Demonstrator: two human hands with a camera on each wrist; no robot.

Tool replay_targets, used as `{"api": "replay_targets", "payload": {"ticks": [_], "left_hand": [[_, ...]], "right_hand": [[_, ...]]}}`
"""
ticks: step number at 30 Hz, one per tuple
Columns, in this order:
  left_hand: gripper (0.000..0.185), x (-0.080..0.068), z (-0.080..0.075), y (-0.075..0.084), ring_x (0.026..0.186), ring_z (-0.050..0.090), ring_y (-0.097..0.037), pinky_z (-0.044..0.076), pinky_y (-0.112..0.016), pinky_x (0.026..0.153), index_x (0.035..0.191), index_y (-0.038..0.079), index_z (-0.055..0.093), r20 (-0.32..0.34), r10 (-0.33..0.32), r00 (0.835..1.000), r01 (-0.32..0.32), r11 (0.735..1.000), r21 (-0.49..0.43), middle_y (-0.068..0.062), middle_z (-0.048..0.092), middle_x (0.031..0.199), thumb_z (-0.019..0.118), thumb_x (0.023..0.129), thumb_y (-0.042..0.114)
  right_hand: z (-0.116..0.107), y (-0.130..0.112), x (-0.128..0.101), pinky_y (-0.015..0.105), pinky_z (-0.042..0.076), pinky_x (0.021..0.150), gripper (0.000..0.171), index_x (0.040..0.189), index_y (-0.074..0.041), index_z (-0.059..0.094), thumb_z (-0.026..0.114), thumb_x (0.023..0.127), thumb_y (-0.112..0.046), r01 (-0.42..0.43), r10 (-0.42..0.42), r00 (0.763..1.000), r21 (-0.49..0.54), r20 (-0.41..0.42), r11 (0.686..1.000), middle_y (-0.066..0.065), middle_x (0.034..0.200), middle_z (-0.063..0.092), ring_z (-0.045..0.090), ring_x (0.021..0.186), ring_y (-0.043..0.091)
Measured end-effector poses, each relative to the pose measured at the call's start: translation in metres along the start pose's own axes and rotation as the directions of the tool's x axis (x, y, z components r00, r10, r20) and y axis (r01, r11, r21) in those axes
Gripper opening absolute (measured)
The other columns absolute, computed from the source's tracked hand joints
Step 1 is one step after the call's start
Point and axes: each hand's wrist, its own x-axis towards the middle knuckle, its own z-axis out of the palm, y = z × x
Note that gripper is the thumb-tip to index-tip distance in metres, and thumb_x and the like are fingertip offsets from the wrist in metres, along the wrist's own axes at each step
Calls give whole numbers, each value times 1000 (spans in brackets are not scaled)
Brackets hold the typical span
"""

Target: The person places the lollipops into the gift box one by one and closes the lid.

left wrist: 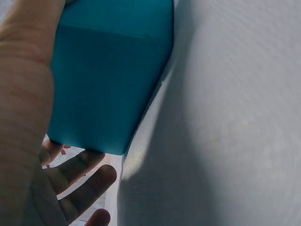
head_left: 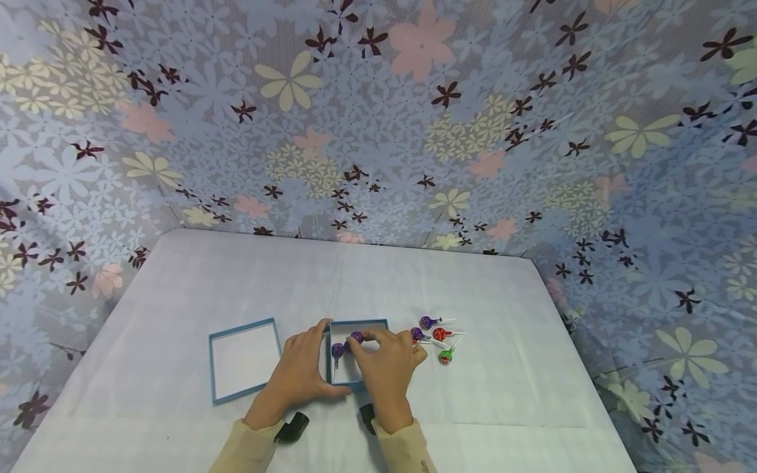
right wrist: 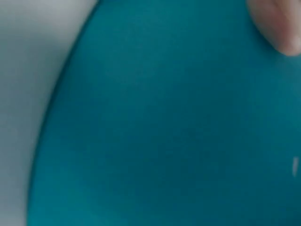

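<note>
A teal box (head_left: 357, 322) with a pale inside lies open-topped at the table's front middle. My left hand (head_left: 300, 368) holds it by the left side, thumb at the near wall and fingers toward the far corner. Its teal outer wall (left wrist: 108, 89) fills much of the left wrist view. Inside the box lies a purple-wrapped lollipop (head_left: 338, 350), stick toward me. With thumb and forefinger, my right hand (head_left: 387, 368) pinches a second purple lollipop (head_left: 357, 336) over the box; its stick is hidden. In the right wrist view, the box wall (right wrist: 155, 117) appears blurred, a fingertip at the corner.
Left of the box lies a matching shallow lid (head_left: 244, 361), pale side up. Several lollipops lie to the right, among them a purple one (head_left: 427, 322), a red one (head_left: 441, 334) and a green one (head_left: 445, 357). Flowered cloth (head_left: 378, 131) hangs behind the white-covered table (head_left: 491, 387).
</note>
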Motion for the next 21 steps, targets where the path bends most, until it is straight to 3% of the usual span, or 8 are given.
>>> {"api": "replay_targets", "payload": {"ticks": [14, 21], "left_hand": [[138, 1, 3, -3, 129, 53, -33, 37, -56, 108, 157, 8, 27, -1, -5, 1000, 5, 1000, 13, -16, 53, 146, 85, 51, 76], [138, 1, 2, -1, 130, 53, -33, 36, -57, 108, 156, 8, 27, 1, -10, 1000, 10, 1000, 11, -16, 53, 146, 85, 51, 75]], "right_hand": [[5, 1, -2, 49, 25, 73, 26, 78, -26, 81, 90, 68, -48, -46, 60, 991, -118, 117, 992, -7, 76, 76, 46, 75, 19], [8, 3, -2, 49, 25, 74, 27, 79, -25, 81, 89, 69, -48, -59, 78, 990, -158, 116, 986, -5, 78, 76, 47, 76, 21]]}}
